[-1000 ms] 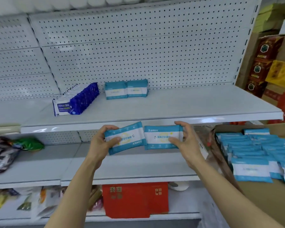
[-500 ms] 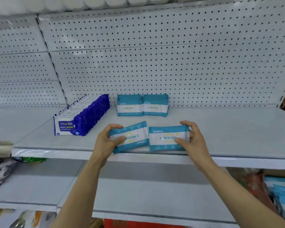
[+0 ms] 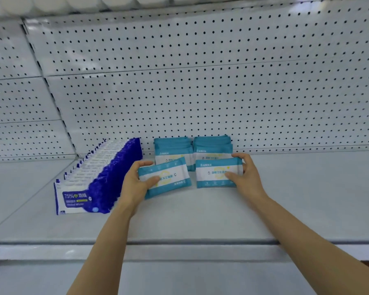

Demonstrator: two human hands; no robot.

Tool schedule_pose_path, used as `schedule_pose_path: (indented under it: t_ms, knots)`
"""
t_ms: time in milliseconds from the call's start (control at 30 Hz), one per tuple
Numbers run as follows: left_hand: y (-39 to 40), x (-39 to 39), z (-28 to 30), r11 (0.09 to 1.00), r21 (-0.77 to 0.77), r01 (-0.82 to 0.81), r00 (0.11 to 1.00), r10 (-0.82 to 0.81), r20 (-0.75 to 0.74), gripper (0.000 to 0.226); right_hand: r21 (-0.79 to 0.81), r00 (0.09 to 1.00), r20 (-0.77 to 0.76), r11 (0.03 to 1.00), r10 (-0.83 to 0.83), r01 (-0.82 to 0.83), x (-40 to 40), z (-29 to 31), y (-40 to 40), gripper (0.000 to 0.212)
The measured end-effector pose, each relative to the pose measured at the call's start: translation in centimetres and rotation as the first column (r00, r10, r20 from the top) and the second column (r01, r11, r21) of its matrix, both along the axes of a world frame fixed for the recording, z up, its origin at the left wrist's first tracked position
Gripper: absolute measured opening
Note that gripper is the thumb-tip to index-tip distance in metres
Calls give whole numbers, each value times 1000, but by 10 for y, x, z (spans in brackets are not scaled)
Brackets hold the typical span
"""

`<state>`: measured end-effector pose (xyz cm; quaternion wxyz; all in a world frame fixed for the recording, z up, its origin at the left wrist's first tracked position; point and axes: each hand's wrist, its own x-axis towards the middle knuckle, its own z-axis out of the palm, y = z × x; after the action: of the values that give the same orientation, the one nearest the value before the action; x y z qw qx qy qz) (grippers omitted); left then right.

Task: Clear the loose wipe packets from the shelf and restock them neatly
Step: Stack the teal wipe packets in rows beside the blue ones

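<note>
Gripping one teal packet (image 3: pixel 168 177) per hand (image 3: pixel 136 184), (image 3: pixel 246 177), w/ teal stacks (image 3: pixel 192 149) just behind, blue row (image 3: pixel 107 175) left

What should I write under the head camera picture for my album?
Left hand and right hand each hold a teal packet on the shelf, before two teal stacks.

shelf (image 3: pixel 285 199) | blue wipe row (image 3: pixel 98 182) left | teal packet stacks (image 3: pixel 192 150) at back
</note>
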<state>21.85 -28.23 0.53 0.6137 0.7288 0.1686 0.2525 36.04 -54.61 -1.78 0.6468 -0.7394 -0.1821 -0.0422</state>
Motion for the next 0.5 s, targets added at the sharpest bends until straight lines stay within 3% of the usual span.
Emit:
schedule_pose_path:
  t_ms: [233,400,500]
  knots:
    - [30,35,14,1000,12,5,999,-4,-45,54,-42,993,-10,992,-119,118,30,-7,23,54]
    - [32,62,54,962,243,127,991,-113,-72,23,-61,990,-23,989,-136,134,38,-11,22,57]
    - [29,83,77,824,513,241,966,-153,-207,20,-68,991,-19,989,-134,133,41,-11,23,58]
